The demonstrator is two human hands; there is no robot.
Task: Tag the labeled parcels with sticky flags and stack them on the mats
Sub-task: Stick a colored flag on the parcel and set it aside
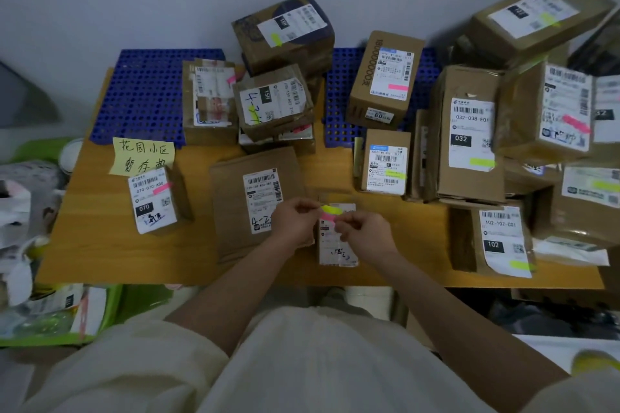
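both hands (pixel 330 225) pinch sticky flags (pixel 331 210) over a small parcel (pixel 337 250)

Cream short-sleeved top (pixel 302 362), prob. loose fit; arms bare, no rings visible.

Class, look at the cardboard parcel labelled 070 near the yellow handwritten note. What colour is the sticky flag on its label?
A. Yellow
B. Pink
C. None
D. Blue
B: a pink sticky flag lies across the white label of the brown cardboard parcel marked 070.
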